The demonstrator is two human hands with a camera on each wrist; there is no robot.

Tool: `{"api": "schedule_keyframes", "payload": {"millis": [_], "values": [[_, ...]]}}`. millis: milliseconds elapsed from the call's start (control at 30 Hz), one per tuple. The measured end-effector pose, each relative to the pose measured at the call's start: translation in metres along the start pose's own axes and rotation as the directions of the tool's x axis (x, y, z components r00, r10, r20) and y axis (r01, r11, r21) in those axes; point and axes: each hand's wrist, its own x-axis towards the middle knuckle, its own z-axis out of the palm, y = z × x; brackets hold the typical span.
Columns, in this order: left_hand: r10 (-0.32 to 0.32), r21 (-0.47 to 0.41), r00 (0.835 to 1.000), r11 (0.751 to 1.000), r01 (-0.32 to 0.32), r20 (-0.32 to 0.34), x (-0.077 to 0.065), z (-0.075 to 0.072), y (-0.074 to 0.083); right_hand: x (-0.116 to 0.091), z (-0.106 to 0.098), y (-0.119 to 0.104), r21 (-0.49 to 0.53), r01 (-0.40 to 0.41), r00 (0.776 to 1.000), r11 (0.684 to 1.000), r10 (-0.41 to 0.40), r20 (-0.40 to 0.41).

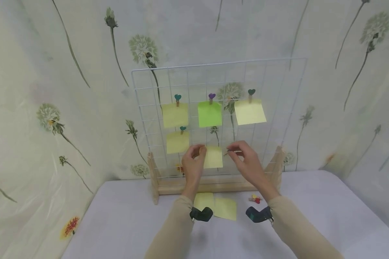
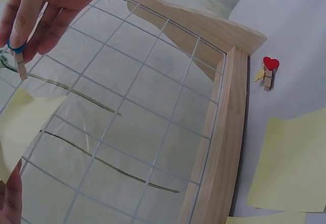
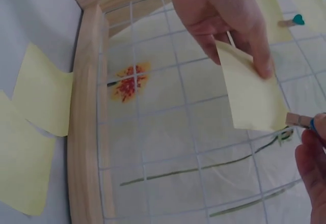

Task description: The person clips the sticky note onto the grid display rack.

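My left hand (image 1: 193,166) pinches a pale yellow sticky note (image 1: 214,158) by its upper left side, in front of the white wire grid (image 1: 236,63). The right hand (image 1: 249,163), just to the right of the note, holds a small wooden clothespin (image 2: 20,63) with a blue top between thumb and fingers. In the right wrist view the tip of this clothespin (image 3: 299,120) is right at the note's corner. Up on the grid, heart-topped clothespins hold a green note (image 1: 210,115) and several yellow notes (image 1: 175,116).
Wooden feet and a crossbar (image 1: 171,189) support the grid on the white-covered table (image 1: 123,216). Two loose yellow notes (image 1: 225,208) lie before it. Clothespins with red and yellow tops (image 1: 255,199) lie to their right. A flower-printed curtain (image 1: 94,108) hangs behind.
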Motion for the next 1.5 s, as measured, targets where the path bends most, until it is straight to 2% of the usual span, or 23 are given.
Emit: {"api": "schedule_keyframes", "payload": {"millis": [200, 667, 933, 1233, 1500], "values": [[0.005, -0.001, 1.000, 1.000, -0.005, -0.007, 0.003, 0.001, 0.002, 0.016, 0.003, -0.011, -0.006, 0.021, 1.000, 1.000, -0.021, -0.021], [0.003, 0.002, 0.999, 1.000, -0.003, -0.041, 0.002, 0.001, 0.002, 0.024, 0.012, -0.016, -0.012, 0.019, 1.000, 1.000, -0.019, -0.002], [0.034, -0.002, 0.998, 0.999, -0.034, -0.060, 0.004, 0.001, 0.002, 0.031, 0.015, -0.014, 0.004, 0.043, 0.999, 0.999, -0.043, -0.014], [0.048, 0.006, 0.995, 0.999, -0.048, -0.085, 0.004, 0.003, 0.003, 0.037, 0.018, -0.017, 0.021, 0.050, 0.997, 0.999, -0.048, -0.061], [0.066, -0.033, 0.992, 0.997, -0.070, -0.105, 0.003, 0.005, 0.002, 0.044, 0.021, -0.018, -0.024, 0.069, 0.988, 0.997, -0.071, -0.135]]}}
